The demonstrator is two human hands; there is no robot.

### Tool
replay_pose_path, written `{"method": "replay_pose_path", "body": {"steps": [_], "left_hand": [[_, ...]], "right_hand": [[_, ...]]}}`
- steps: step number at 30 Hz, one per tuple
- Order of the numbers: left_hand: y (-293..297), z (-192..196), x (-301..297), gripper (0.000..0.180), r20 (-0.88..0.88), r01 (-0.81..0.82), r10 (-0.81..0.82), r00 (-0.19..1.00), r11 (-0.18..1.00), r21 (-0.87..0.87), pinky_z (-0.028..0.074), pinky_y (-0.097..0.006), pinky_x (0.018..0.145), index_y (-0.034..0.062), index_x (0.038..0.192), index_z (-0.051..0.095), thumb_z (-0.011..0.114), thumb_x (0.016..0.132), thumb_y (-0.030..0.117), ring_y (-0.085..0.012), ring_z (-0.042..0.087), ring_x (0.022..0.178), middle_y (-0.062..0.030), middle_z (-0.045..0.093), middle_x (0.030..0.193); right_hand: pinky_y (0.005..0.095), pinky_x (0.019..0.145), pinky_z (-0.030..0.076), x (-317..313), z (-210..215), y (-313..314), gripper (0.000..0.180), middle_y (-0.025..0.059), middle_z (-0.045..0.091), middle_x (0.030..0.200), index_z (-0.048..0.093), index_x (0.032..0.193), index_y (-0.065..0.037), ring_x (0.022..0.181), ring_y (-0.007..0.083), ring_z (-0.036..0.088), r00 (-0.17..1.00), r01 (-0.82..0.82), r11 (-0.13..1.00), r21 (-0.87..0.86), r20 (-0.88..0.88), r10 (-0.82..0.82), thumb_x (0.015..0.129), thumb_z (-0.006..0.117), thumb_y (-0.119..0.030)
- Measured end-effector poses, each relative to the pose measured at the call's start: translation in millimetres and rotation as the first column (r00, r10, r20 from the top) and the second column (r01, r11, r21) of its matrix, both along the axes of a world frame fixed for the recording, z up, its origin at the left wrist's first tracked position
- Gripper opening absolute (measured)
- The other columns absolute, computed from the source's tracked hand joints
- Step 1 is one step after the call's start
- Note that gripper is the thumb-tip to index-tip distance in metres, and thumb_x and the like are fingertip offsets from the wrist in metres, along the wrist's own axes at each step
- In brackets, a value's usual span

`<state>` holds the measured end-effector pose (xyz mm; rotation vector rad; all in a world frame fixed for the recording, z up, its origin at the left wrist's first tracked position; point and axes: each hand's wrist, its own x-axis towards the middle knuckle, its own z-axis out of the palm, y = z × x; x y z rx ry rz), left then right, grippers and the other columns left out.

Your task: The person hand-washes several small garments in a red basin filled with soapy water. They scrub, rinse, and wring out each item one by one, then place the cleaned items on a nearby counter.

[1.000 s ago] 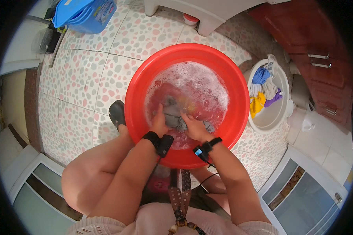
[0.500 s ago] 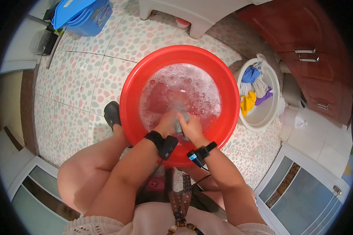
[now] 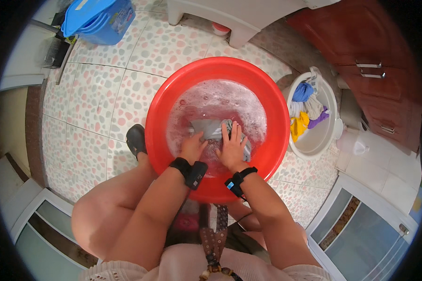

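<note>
A grey cloth [image 3: 206, 127] with striped parts lies spread in the soapy water of a big red basin [image 3: 273, 103]. My right hand [image 3: 232, 149] is open, fingers spread, resting on the cloth's striped side. To the left, my left hand [image 3: 192, 148] touches the near left edge of the cloth; its fingers are loosely bent and apart, not gripping. Foam covers much of the water, and the parts of the cloth under the surface are hard to make out.
Right of the basin stands a whitish tub [image 3: 309, 149] holding blue, grey, yellow and purple clothes [image 3: 299, 126]. A blue lidded container [image 3: 109, 28] sits at the far left. Red-brown cabinets [image 3: 361, 42] are at the far right, and a dark shoe [image 3: 136, 139] is beside the basin.
Both hands were closed together on the bunched cloth. They have since let go and moved apart, and the cloth is spread out in the water.
</note>
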<state>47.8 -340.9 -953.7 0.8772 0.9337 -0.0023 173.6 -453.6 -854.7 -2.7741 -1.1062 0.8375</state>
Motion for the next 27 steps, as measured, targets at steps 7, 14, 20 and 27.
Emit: {"method": "replay_pose_path", "body": {"steps": [7,14,20,27], "left_hand": [[11.5,15.4,-11.2,0.041,-0.456,-0.276,0.130,0.880,0.923,-0.269,0.047,-0.037,0.090,0.0046,0.132,0.045,0.050,0.099,0.029,-0.0249,0.049,0.112,-0.0125,0.048,0.129],[34.5,18.8,4.3,0.047,-0.279,-0.451,0.373,0.885,0.537,-0.713,0.047,-0.050,0.087,0.0148,0.121,0.056,0.056,0.091,0.051,-0.0248,0.057,0.102,-0.0068,0.059,0.117],[20.3,36.1,22.6,0.034,-0.194,-0.332,0.294,0.936,0.550,-0.766,0.051,-0.039,0.083,0.0092,0.107,0.060,0.050,0.097,0.040,-0.0238,0.063,0.088,-0.0075,0.065,0.099],[-11.9,46.9,27.8,0.020,0.057,0.159,-0.160,0.985,0.987,0.029,0.053,-0.035,0.073,0.0088,0.108,0.061,0.050,0.096,0.021,-0.0213,0.063,0.084,-0.0061,0.064,0.099]], "right_hand": [[0.0478,0.093,0.046,23.3,-29.8,22.6,0.094,0.0268,0.014,0.153,0.019,0.151,-0.022,0.120,0.0412,0.049,0.987,0.032,0.989,-0.144,-0.153,-0.054,0.074,0.072,-0.011],[0.0335,0.095,0.047,19.8,22.9,19.7,0.080,0.0138,0.050,0.134,0.033,0.146,-0.013,0.117,0.0291,0.054,0.658,0.053,0.899,0.435,-0.692,0.297,0.075,0.068,0.001],[0.0277,0.080,0.049,15.8,36.0,12.7,0.042,0.0111,0.065,0.105,0.058,0.119,-0.004,0.094,0.0138,0.059,0.382,0.327,0.915,0.236,-0.919,0.100,0.083,0.070,-0.023],[0.0430,0.071,0.052,14.5,47.1,17.6,0.039,0.0200,0.062,0.115,0.055,0.120,-0.004,0.084,0.0371,0.064,0.928,0.115,0.982,0.152,-0.370,-0.051,0.094,0.052,-0.033]]}}
